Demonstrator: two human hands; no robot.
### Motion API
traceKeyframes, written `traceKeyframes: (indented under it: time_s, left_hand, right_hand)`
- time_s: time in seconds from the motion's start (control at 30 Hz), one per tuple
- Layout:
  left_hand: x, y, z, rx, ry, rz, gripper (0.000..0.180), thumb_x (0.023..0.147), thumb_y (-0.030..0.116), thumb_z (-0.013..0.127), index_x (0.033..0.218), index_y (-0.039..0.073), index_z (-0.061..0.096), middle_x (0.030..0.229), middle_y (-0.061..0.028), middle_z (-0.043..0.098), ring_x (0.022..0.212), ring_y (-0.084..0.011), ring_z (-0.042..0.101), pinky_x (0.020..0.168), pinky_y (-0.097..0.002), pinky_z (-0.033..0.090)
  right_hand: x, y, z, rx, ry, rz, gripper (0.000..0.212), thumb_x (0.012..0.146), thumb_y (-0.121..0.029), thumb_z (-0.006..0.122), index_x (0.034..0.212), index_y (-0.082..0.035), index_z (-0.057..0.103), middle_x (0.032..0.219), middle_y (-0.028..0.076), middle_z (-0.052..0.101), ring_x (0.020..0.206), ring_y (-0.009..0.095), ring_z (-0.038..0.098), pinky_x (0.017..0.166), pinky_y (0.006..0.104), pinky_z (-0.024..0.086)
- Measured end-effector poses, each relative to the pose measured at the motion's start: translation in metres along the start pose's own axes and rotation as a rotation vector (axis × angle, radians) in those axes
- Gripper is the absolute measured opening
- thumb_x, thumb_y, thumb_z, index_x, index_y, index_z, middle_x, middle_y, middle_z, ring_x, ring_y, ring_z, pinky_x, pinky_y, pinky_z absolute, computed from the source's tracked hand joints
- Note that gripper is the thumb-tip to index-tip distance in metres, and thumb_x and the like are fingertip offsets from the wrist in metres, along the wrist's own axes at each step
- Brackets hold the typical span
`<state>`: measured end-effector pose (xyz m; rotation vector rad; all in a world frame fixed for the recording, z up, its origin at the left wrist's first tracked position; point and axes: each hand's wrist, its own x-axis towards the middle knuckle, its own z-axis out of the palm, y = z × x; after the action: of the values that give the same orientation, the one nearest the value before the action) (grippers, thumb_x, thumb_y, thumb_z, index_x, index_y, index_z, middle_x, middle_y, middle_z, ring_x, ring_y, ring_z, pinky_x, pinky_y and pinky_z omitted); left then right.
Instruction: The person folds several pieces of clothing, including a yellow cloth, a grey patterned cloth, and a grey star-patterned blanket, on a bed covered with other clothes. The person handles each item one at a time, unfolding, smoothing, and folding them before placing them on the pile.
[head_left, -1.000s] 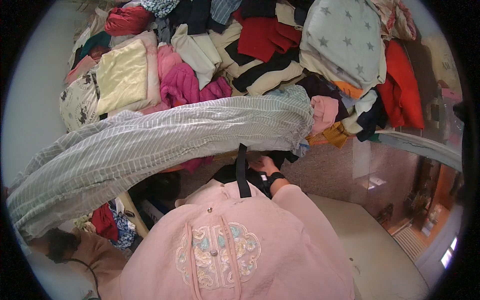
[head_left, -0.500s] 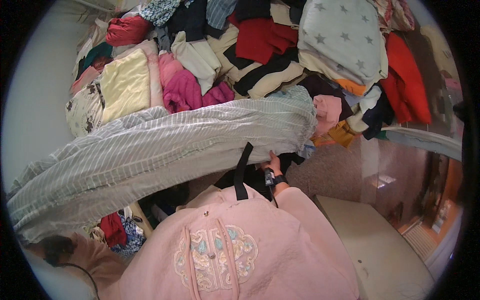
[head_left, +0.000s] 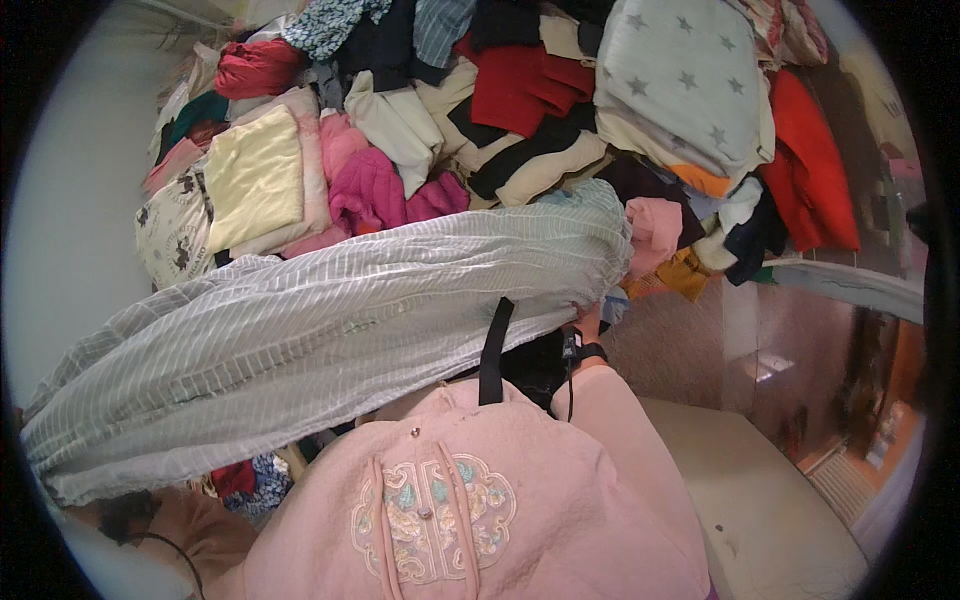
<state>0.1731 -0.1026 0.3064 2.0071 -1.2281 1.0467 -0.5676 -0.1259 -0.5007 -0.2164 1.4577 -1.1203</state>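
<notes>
A grey cloth with thin white stripes (head_left: 330,310) stretches across in front of me from the far left to the middle right, its lower edge hanging loose. At its right end my right hand (head_left: 588,322) is closed on the edge, fingers mostly covered by the fabric. My left hand is at the cloth's left end, by the dark-banded wrist (head_left: 125,515); the cloth hides nearly all of it, but that end is held up there. The exact kind of garment cannot be made out.
Beyond the cloth lies a big heap of clothes, with a folded yellow piece (head_left: 255,180), a magenta padded garment (head_left: 370,190), a folded star-printed blanket (head_left: 680,85) and a red garment (head_left: 812,165). A beige panel (head_left: 745,480) stands at lower right. More clothes (head_left: 262,485) show at lower left.
My right hand has moved a little to the right and up along with the cloth's end. The cloth's left part has dropped slightly and its folds have spread.
</notes>
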Motion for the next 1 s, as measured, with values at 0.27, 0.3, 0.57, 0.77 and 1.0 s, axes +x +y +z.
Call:
traceKeyframes:
  time_s: [0.27,0.3,0.57,0.77,1.0]
  left_hand:
    - [-0.005,-0.023,-0.004,0.014,-0.018,-0.011,0.021,0.087,0.013,0.045,0.107,0.007,0.051,0.102,-0.0053,0.052,0.090,-0.0156,0.051,0.078,-0.0277,0.043]
    - [-0.009,-0.027,-0.002,0.015,-0.020,-0.019,0.022,0.087,0.013,0.045,0.107,0.007,0.051,0.102,-0.0053,0.052,0.090,-0.0157,0.051,0.079,-0.0277,0.043]
    - [-0.048,-0.042,0.029,-0.076,-0.023,-0.083,0.022,0.087,0.013,0.045,0.108,0.007,0.051,0.103,-0.0057,0.052,0.091,-0.0160,0.051,0.080,-0.0278,0.044]
    - [-0.083,-0.031,0.073,-0.215,-0.015,-0.110,0.023,0.088,0.013,0.044,0.109,0.006,0.051,0.104,-0.0060,0.052,0.092,-0.0162,0.051,0.081,-0.0279,0.044]
    - [-0.150,0.038,0.129,-0.488,-0.141,0.060,0.024,0.088,0.012,0.044,0.110,0.006,0.050,0.105,-0.0063,0.052,0.093,-0.0164,0.051,0.082,-0.0280,0.044]
  right_hand:
    - [0.014,-0.021,-0.008,-0.529,0.007,-0.354,0.054,0.081,-0.042,0.055,0.108,0.005,0.053,0.104,0.011,0.059,0.092,0.026,0.056,0.081,0.0359,0.045]
    - [0.001,-0.040,-0.008,-0.916,0.035,-0.471,0.051,0.081,-0.038,0.056,0.109,0.004,0.053,0.104,0.011,0.059,0.092,0.026,0.056,0.082,0.0361,0.045]
    - [-0.083,-0.302,-0.062,0.481,0.293,-0.307,0.031,0.079,-0.018,0.050,0.104,0.000,0.052,0.104,0.014,0.055,0.095,0.026,0.054,0.087,0.0374,0.042]
    - [-0.141,-0.372,-0.103,-1.080,0.582,-0.628,0.049,0.070,-0.008,0.049,0.117,0.006,0.050,0.106,0.021,0.055,0.097,0.029,0.053,0.088,0.0345,0.038]
    - [-0.172,-0.463,-0.021,-0.891,0.569,-0.830,0.033,0.071,-0.004,0.049,0.100,0.010,0.057,0.089,0.014,0.062,0.079,0.022,0.058,0.076,0.0311,0.044]
